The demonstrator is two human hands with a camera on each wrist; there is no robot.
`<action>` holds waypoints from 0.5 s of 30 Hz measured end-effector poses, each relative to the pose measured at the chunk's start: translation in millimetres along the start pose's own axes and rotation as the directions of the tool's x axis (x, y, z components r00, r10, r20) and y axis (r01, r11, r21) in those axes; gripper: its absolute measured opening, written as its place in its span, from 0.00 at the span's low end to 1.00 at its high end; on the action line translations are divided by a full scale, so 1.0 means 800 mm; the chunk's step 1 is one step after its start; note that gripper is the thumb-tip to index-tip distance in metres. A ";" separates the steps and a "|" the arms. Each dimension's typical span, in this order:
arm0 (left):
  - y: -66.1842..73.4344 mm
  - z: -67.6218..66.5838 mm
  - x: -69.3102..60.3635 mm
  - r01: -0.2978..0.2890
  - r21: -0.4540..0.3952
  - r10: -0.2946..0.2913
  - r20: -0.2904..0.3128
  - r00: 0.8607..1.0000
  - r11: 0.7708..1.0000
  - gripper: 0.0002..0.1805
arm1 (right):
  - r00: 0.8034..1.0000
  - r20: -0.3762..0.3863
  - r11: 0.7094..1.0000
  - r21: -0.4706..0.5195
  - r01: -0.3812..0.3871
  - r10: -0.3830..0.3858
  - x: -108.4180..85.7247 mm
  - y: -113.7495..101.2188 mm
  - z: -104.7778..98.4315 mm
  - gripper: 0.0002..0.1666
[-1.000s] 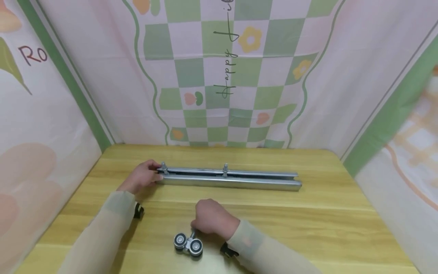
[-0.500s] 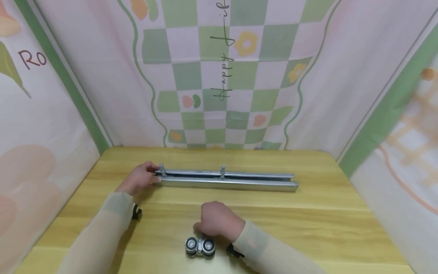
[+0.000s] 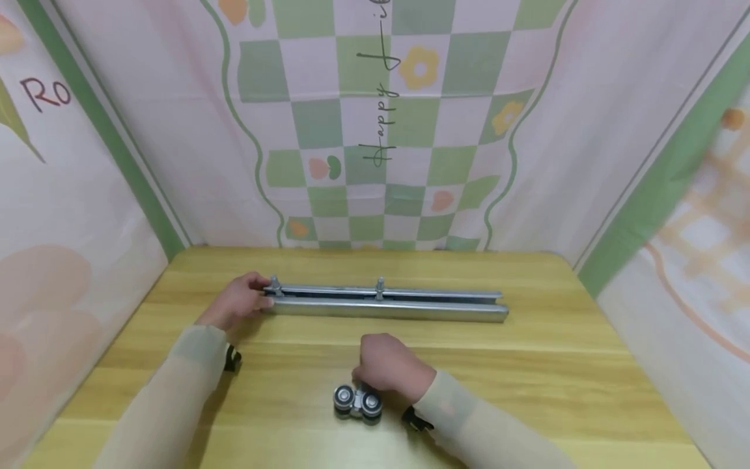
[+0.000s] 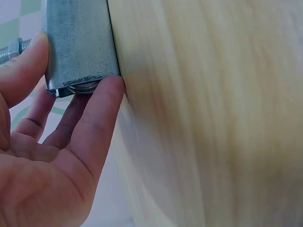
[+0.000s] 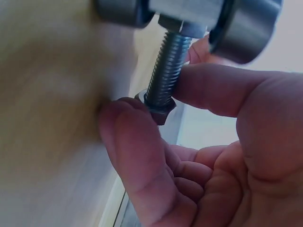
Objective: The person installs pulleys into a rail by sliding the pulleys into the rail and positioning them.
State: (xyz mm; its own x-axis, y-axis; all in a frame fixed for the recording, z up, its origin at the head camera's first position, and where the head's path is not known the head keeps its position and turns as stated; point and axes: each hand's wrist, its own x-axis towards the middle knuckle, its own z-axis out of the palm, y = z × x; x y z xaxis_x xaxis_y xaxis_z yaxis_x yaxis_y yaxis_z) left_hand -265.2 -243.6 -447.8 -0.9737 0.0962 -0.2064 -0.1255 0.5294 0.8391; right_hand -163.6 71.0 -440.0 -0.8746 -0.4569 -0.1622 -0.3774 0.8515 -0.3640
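A silvery metal rail (image 3: 387, 311) with a slot along its top lies across the table. My left hand (image 3: 237, 301) holds its left end, thumb on one side and fingers around the end. Two threaded bolts stand up from the slot, one bolt (image 3: 379, 288) mid-rail and one by my left hand. A curved metal edge (image 4: 84, 88) shows inside the rail's open end in the left wrist view. Nearer the front, my right hand (image 3: 391, 369) pinches a roller trolley (image 3: 357, 404) by its bolt (image 5: 166, 68), close to the nut (image 5: 156, 109). Its dark-rimmed wheels (image 5: 248, 30) point away from the palm.
The wooden table (image 3: 556, 378) runs back to a checked fabric wall (image 3: 375, 130). Printed fabric also stands along both sides, close to the table's left and right edges.
My right hand has moved rightward with the roller trolley, which has turned slightly. My left hand keeps its hold on the rail's end; the whole head view has shifted slightly.
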 end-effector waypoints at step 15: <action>0.004 -0.002 -0.001 0.005 0.010 -0.005 -0.015 1.000 1.000 0.25 | 0.999 0.012 0.988 0.147 -0.035 0.034 -0.001 0.009 -0.003 0.15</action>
State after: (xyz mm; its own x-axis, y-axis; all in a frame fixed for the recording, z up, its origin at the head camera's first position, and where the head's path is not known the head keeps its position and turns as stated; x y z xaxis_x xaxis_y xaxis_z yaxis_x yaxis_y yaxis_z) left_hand -264.8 -243.1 -444.3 -0.9758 0.0815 -0.2030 -0.1284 0.5378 0.8332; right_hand -166.6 78.0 -440.6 -0.8831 -0.4309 -0.1855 -0.2974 0.8200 -0.4890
